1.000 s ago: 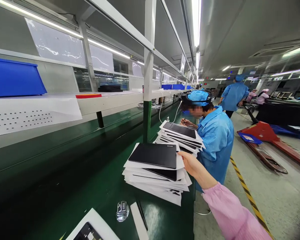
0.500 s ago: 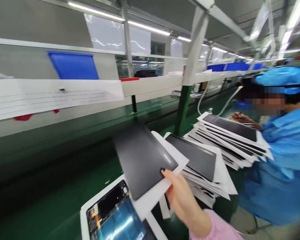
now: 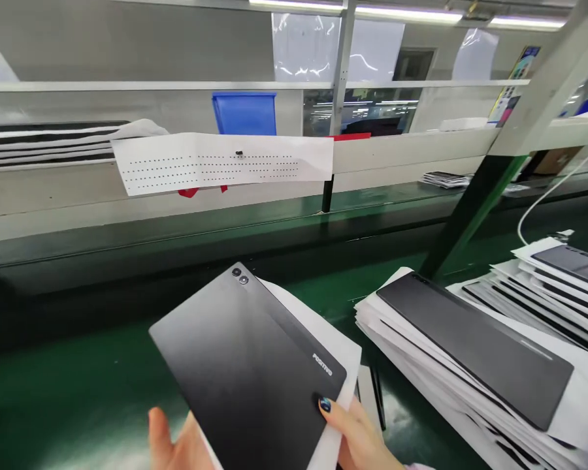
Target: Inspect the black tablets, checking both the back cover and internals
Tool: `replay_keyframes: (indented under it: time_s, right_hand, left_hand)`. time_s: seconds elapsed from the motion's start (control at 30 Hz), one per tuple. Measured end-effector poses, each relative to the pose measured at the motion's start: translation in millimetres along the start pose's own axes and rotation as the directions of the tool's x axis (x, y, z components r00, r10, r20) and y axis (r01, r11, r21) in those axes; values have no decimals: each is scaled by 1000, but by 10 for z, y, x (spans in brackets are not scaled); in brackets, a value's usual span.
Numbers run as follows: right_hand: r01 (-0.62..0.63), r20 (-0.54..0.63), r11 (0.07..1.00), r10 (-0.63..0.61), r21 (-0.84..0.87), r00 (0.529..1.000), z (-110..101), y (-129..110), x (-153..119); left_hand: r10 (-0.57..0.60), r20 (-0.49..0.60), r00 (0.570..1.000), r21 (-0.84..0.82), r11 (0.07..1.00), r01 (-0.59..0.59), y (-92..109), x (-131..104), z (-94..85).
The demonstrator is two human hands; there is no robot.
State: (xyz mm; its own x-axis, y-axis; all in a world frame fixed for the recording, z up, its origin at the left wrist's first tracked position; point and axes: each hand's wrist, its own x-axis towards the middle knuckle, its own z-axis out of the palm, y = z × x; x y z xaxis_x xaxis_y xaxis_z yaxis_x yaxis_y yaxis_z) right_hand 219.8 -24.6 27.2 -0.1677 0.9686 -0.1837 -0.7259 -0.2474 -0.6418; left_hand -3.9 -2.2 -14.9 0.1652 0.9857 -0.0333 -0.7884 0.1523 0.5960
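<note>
My right hand (image 3: 355,431) pinches the lower right edge of a dark grey tablet back cover (image 3: 255,365), thumb on top and fingers underneath. Two camera rings and the word POSITIVO show on the cover, which is tilted above the bench. A white paper sheet (image 3: 340,349) lies under it, in the same grip. By the cover's lower left edge is my left hand (image 3: 179,447), thumb stretched away and nothing visibly gripped; its other fingers are partly hidden behind the cover.
To the right, a stack of covers and paper sheets (image 3: 421,385) stands on the green bench (image 3: 102,372), with another stack (image 3: 529,287) beyond it. A green-and-white post (image 3: 475,209) rises behind them. Along the back runs a shelf with a hanging printed sheet (image 3: 215,166).
My view has turned left, so the opened tablet and the co-worker are out of sight. The cover stays in my right hand, and my left hand has come in beside it.
</note>
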Motion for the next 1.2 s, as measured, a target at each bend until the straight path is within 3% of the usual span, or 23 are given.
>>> replay_keyframes:
  time_s: [0.1,0.13,0.2,0.33,0.47,0.6,0.7,0.9,1.03,1.1,1.2]
  right_hand:
    - [18,-24,997,-20,-74,1000,-118,153,135]
    - [13,-33,994,-17,-106,999,-153,198,169]
    - [21,-53,975,-33,-220,998,-211,244,214]
    - [130,-34,871,-166,-474,986,-278,105,242]
    - [134,83,908,-110,-398,991,-308,-157,253]
    - [173,221,809,-55,-561,974,-336,-240,276]
    - [165,214,713,-21,-682,977,-379,-189,272]
    - [75,134,581,60,-810,989,-450,-123,209]
    - [89,114,657,-4,-749,993,-399,-145,253]
    - [65,101,732,4,-678,995,-375,-144,291]
    - [-9,37,801,39,-598,999,-359,-131,322]
  left_hand:
    - [-24,82,996,-159,987,37,-37,50,-212]
    - [-76,53,996,-162,983,84,-20,57,-263]
    - [-190,-107,976,-148,974,174,36,66,-290]
    - [-254,-427,868,-109,967,230,133,49,-79]
    - [-280,-526,803,-103,958,266,141,-3,103]
    - [-283,-535,796,-102,957,272,114,-45,87]
    - [-293,-517,804,-103,954,282,93,-92,63]
    - [-425,-254,869,-225,899,375,61,-130,31]
    - [-403,-110,909,-186,906,379,53,-40,-30]
    - [-405,-122,906,-124,912,391,49,-6,-30]
    - [-337,-240,910,-18,939,343,43,11,31]
